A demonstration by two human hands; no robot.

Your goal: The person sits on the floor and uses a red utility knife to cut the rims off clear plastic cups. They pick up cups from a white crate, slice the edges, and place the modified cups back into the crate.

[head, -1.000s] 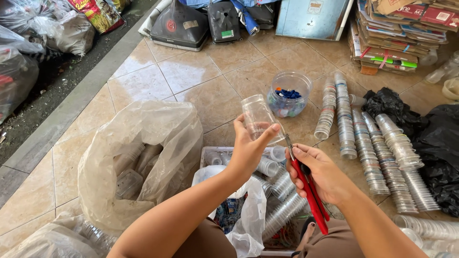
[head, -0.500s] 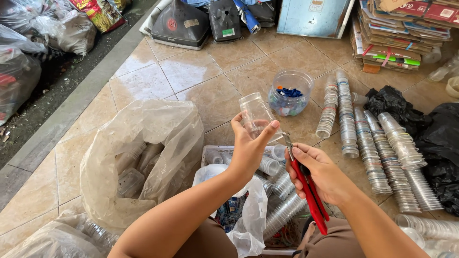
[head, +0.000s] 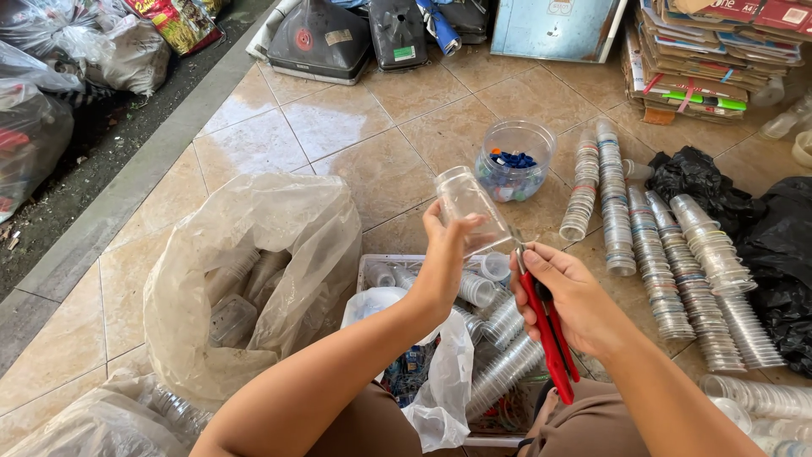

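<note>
My left hand holds a clear plastic cup tilted, its base pointing up and away. My right hand grips red-handled pliers, their metal tip touching the cup's rim near my left thumb. Both hands hover above a white crate that holds several loose and stacked clear cups.
A large clear bag with plastic containers sits at left. A clear tub of blue caps stands ahead. Rows of stacked cups lie at right beside black bags. Flattened cardboard and dark casings line the back.
Both hands with the cup and pliers have stayed nearly in place; the pliers' tip has come in to the cup's rim.
</note>
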